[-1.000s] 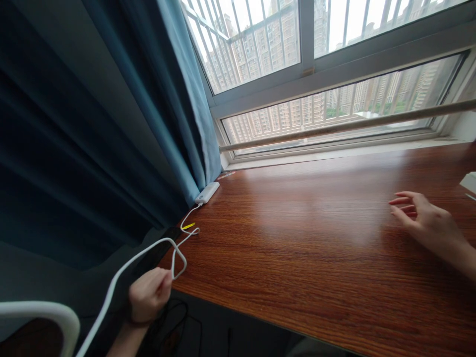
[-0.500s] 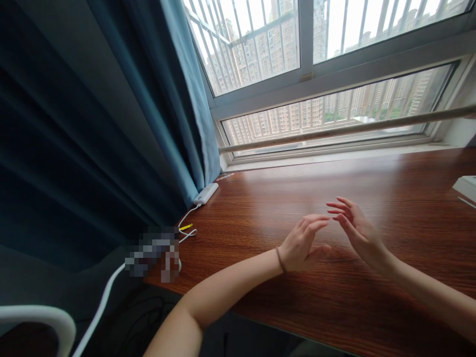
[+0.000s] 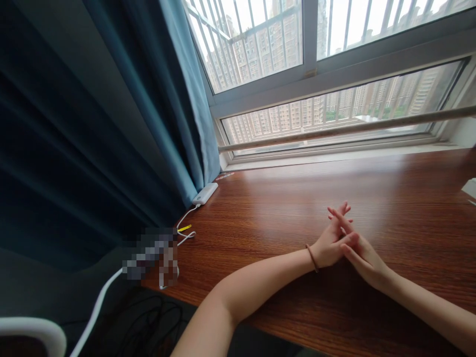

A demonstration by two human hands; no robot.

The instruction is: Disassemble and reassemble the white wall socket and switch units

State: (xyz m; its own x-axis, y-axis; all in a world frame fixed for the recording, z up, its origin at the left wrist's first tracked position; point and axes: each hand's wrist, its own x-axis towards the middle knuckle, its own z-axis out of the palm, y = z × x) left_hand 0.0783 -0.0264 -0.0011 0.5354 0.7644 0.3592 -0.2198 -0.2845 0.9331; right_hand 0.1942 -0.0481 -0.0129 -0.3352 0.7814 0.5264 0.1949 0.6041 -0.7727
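Observation:
My left hand (image 3: 328,246), with a brown band (image 3: 313,259) on its wrist, meets my right hand (image 3: 369,259) over the wooden desk (image 3: 260,208). The palms face each other and touch, and the outstretched fingers cross at the tips. The thumbs lie close to each other on the near side. Neither hand has an object in it. Part of the left fingers is hidden behind the right hand.
A white device (image 3: 206,194) with a thin cable lies by the blue curtain (image 3: 178,99). Close by are a yellow strip (image 3: 185,228) and a pixelated patch. A white object (image 3: 470,188) sits at the right edge. Behind the desk is a barred window (image 3: 275,114).
The two hands were apart, fingertips nearly meeting. My left hand has moved right, and the hands now touch with fingers crossed. The view has shifted slightly.

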